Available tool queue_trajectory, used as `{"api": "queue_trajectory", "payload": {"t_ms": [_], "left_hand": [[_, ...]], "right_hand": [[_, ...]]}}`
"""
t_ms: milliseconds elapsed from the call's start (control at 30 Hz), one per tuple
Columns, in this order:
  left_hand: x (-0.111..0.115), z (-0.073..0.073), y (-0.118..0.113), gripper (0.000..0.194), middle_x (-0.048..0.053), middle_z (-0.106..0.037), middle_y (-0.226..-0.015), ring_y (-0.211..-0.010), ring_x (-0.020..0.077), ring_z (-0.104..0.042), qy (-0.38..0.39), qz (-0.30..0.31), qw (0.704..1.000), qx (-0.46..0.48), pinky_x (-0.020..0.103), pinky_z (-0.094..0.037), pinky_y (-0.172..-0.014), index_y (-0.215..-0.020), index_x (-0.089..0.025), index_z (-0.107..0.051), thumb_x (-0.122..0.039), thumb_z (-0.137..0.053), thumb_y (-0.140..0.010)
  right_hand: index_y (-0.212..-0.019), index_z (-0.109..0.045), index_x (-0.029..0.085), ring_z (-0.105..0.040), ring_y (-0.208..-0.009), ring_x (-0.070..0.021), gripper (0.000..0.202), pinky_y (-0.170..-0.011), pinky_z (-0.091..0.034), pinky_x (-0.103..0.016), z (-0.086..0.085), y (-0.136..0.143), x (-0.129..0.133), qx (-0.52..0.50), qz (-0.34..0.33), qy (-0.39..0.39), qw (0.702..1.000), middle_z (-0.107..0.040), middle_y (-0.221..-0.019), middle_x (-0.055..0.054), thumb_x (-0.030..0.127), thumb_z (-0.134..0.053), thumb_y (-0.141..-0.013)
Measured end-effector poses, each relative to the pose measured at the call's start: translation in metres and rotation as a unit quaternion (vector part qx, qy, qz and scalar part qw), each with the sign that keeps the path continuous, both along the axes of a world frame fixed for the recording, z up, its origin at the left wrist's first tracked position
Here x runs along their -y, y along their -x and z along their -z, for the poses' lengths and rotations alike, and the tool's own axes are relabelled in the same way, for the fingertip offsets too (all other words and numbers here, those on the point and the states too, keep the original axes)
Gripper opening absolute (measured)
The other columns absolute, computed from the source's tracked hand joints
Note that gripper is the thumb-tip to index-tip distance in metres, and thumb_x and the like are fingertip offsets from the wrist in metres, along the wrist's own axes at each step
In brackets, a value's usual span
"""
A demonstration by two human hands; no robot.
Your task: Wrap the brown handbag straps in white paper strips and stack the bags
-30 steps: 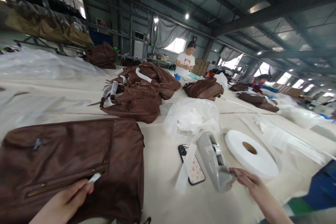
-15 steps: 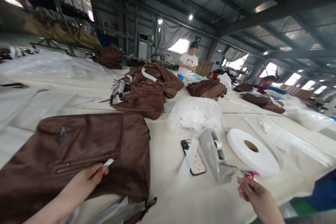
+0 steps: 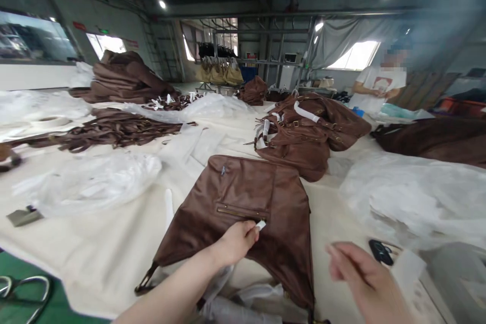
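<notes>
A brown leather bag [image 3: 243,182] lies flat before me, with a zipped pocket [image 3: 239,211] across its front. My left hand [image 3: 237,243] is closed at the right end of that zip, and a small white strip [image 3: 260,225] sticks out from its thumb and finger. Right of the bag, apart from it, my right hand [image 3: 353,273] is blurred, its fingertips pinched together; whatever is between them cannot be made out. A grey tape dispenser [image 3: 455,268] and a phone [image 3: 381,252] partly under a white strip sit beyond this hand.
Behind the bag are stuffed brown bags [image 3: 304,131] with wrapped handles. Clear plastic [image 3: 94,182] and brown straps [image 3: 102,129] lie to the left, and a plastic bag [image 3: 413,192] to the right. A co-worker [image 3: 379,83] stands across the table [image 3: 114,243].
My view has swung left. My right hand has left the tape dispenser's front and come closer to the bag. My left hand still grips the white strip at the zip.
</notes>
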State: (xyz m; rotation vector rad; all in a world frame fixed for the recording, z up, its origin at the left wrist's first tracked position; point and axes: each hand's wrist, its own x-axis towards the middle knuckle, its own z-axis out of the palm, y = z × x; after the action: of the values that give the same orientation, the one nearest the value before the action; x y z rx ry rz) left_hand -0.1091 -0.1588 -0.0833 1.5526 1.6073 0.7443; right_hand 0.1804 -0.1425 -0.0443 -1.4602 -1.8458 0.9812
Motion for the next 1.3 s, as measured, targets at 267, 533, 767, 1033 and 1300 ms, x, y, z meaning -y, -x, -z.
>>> {"api": "queue_trajectory", "payload": {"t_ms": [267, 533, 767, 1033, 1300], "left_hand": [[0.002, -0.012, -0.001, 0.022, 0.003, -0.061, -0.074, -0.067, 0.014, -0.056, -0.022, 0.006, 0.997, -0.074, 0.023, -0.042, -0.066, -0.076, -0.017, -0.055, -0.02, -0.036, -0.087], [0.006, -0.016, -0.001, 0.023, 0.004, -0.063, -0.078, -0.074, 0.0167, -0.06, -0.019, 0.007, 0.994, -0.103, 0.025, -0.044, -0.07, -0.081, -0.018, -0.053, -0.024, -0.033, -0.091], [0.009, -0.021, 0.0, 0.019, 0.001, -0.06, -0.073, -0.071, 0.0154, -0.057, -0.008, 0.003, 0.998, -0.064, 0.024, -0.042, -0.068, -0.073, -0.019, -0.049, -0.023, -0.037, -0.088], [0.001, -0.01, -0.002, 0.03, -0.004, -0.041, -0.056, -0.049, 0.0087, -0.036, 0.058, -0.087, 0.989, 0.108, 0.021, -0.03, -0.048, -0.068, -0.018, -0.044, -0.035, -0.035, -0.091], [0.014, -0.029, 0.002, 0.02, -0.01, -0.023, -0.049, -0.036, 0.0028, -0.009, 0.388, -0.066, 0.773, 0.498, 0.016, -0.004, -0.034, -0.072, -0.014, -0.048, -0.027, -0.049, -0.086]], "right_hand": [[-0.07, -0.057, 0.017, -0.045, -0.045, -0.0086, 0.034, -0.047, -0.036, -0.02, 0.015, 0.149, -0.032, -0.229, -0.165, 0.198, 0.939, -0.051, -0.048, 0.004, 0.051, -0.061, -0.077], [-0.068, -0.056, 0.017, -0.043, -0.04, -0.0075, 0.038, -0.041, -0.033, -0.019, 0.04, 0.141, -0.04, -0.198, -0.169, 0.285, 0.922, -0.05, -0.046, 0.005, 0.054, -0.061, -0.073], [-0.063, -0.051, 0.019, -0.046, -0.039, -0.0082, 0.029, -0.039, -0.033, -0.019, 0.037, 0.146, -0.037, -0.127, -0.158, 0.266, 0.942, -0.051, -0.046, 0.005, 0.044, -0.055, -0.078], [-0.082, -0.061, 0.015, -0.06, -0.052, -0.0109, 0.025, -0.049, -0.044, -0.022, 0.048, 0.139, -0.039, -0.137, -0.211, 0.272, 0.929, -0.063, -0.062, 0.0, 0.039, -0.055, -0.079], [-0.084, -0.065, 0.013, -0.062, -0.058, -0.0105, 0.022, -0.055, -0.047, -0.022, 0.047, 0.133, -0.038, -0.168, -0.258, 0.295, 0.905, -0.067, -0.067, -0.002, 0.033, -0.057, -0.078]]}}
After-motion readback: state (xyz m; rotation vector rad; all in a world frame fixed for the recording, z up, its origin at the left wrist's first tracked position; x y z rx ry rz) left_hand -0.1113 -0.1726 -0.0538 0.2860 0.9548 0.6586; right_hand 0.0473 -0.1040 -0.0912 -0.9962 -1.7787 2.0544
